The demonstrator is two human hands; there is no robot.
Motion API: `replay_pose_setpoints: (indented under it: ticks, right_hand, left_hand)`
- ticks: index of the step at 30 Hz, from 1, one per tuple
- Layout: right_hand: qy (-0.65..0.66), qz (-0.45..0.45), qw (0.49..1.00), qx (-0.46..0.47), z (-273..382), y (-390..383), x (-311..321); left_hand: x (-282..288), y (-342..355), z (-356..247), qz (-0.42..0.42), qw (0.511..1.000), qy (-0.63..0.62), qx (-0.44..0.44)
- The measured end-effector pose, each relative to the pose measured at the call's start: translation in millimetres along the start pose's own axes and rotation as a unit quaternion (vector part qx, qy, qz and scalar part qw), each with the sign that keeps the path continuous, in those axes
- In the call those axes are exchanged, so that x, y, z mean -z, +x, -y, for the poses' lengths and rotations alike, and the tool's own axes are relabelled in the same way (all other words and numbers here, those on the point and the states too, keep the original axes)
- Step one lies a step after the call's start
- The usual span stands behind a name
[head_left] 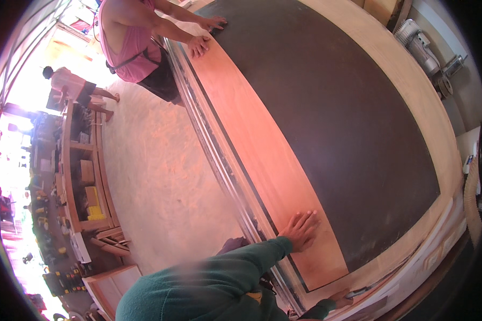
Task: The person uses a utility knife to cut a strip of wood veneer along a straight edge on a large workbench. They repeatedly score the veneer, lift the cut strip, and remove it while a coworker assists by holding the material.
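A long, narrow light-wood board [262, 144] lies along the left side of a large table, beside a dark flat surface [348, 123]. My left hand [300, 231] rests open on the near end of the board, palm down with the fingers stretched out. At the table's near corner, my right hand [341, 299] is closed around a slim grey tool [358, 292], whose exact kind is unclear. At the board's far end, a co-worker in a pink top [131, 40] lays one hand [198, 46] on the wood and the other [213, 23] at the dark surface.
A metal rail [219, 155] runs along the table's left edge. Pale wood [401, 80] borders the dark surface. A motor-like machine [418, 45] stands at the far right. Beyond the concrete floor [155, 176] are wooden shelves [99, 176], and another person [69, 85] bends there.
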State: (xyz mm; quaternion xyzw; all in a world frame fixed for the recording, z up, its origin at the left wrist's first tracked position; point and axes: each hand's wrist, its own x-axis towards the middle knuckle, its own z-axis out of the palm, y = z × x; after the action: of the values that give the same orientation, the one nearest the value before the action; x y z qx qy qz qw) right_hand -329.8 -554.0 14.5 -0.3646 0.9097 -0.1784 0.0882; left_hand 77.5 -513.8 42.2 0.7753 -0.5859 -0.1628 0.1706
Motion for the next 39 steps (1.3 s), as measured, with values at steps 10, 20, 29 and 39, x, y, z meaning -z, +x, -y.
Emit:
replay_pose_setpoints:
  ticks: [10, 20, 29, 39]
  right_hand:
    - [-0.046, 0.104, 0.977, 0.181, 175, -95, -63]
    - [-0.054, 0.064, 0.938, 0.336, 181, -102, -67]
    - [-0.072, 0.094, 0.934, 0.338, 165, -96, -72]
    - [-0.045, 0.080, 0.936, 0.341, 170, -101, -70]
  left_hand:
    - [-7, 2, -1, 0.010, 1.000, -0.016, 0.002]
    - [-12, 5, -3, 0.018, 1.000, 0.006, 0.002]
    - [-13, 4, -6, 0.016, 1.000, 0.015, 0.008]
    - [-3, 0, -6, 0.006, 0.999, 0.040, -0.014]
